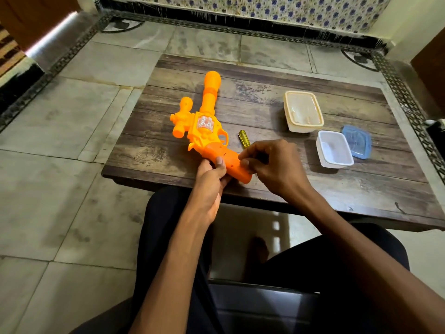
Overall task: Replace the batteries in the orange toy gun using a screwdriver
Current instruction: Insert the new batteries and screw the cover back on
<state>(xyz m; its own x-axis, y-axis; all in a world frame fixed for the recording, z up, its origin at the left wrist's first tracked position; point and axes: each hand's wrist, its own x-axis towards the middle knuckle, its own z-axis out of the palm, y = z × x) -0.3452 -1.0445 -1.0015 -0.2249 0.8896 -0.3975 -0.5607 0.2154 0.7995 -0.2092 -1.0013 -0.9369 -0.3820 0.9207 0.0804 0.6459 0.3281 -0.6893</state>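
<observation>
The orange toy gun (206, 124) lies on the low wooden table (361, 189), barrel pointing away from me. My left hand (212, 175) grips the left side of its handle, thumb on top. My right hand (272, 162) rests its fingertips on the right edge of the same handle. A yellow-handled screwdriver (243, 139) lies on the table just beyond my right hand, its shaft hidden under the fingers.
A cream lidded box (303, 111) stands at the back right. Nearer, an open white tub (334, 149) sits with its blue lid (357, 141) leaning beside it. Tiled floor surrounds the table; my legs are under its near edge.
</observation>
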